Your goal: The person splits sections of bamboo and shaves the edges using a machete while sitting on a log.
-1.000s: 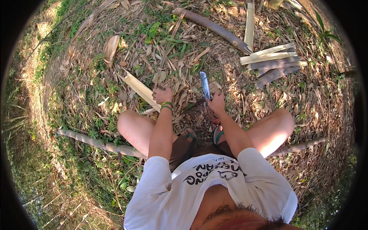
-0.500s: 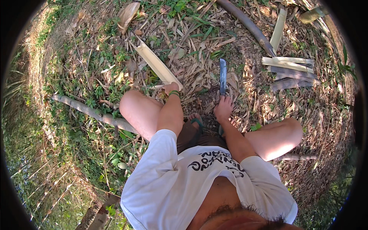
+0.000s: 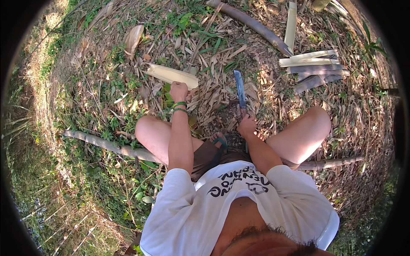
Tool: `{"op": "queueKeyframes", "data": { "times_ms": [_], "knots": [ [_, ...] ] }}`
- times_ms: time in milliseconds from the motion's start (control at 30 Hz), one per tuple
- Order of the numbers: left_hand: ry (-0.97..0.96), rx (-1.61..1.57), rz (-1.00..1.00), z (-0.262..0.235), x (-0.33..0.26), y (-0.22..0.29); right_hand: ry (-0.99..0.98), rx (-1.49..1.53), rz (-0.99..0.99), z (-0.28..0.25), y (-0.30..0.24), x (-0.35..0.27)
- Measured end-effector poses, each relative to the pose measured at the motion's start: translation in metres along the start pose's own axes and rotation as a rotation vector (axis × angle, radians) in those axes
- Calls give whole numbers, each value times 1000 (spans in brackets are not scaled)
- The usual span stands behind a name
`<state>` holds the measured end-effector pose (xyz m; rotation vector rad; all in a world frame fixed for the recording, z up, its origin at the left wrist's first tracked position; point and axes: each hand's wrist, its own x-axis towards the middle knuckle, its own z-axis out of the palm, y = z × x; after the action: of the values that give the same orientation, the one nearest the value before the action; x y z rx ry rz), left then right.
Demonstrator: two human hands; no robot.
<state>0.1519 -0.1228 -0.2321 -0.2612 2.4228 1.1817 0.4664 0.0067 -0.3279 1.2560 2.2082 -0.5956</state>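
Observation:
I sit on leaf-strewn ground with my knees apart. My left hand (image 3: 179, 90) grips the near end of a pale split piece of bamboo (image 3: 171, 75) that lies on the litter and points away to the left. My right hand (image 3: 247, 125) is closed on the handle of a long knife (image 3: 240, 88), whose bluish blade points away from me and rests low over the dry leaves. Green bands circle my left wrist.
A stack of split bamboo slats (image 3: 314, 68) lies at the upper right, beside a dark thick pole (image 3: 252, 24) and an upright pale strip (image 3: 291, 22). A thin bamboo pole (image 3: 106, 146) runs under my legs. Grass grows to the left.
The view has shifted as my head moved. My left hand still holds the bamboo piece, and my right hand keeps the knife, its blade still pointing away.

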Motion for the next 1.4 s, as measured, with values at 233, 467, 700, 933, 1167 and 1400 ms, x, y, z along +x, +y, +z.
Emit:
{"op": "queueKeyframes", "data": {
  "times_ms": [233, 467, 700, 933, 1167, 1400],
  "knots": [
    [-545, -247, 293, -58, -10, 109, 298, 228, 4, 32, 15, 45],
    [-383, 56, 506, -105, -49, 176, 22, 448, 56, -32, -16, 25],
    [-453, 161, 623, -114, -121, 286, 184, 1125, -75, -123, -28, 33],
    [-666, 232, 796, -87, -126, 287, 239, 1480, -641, -280, -25, -62],
    [-877, 90, 799, 4, -125, 265, 316, 1457, -756, -341, 0, -132],
    [-833, 192, 919, 28, -112, 264, 263, 1343, -638, -341, -4, -150]
  ]
}}
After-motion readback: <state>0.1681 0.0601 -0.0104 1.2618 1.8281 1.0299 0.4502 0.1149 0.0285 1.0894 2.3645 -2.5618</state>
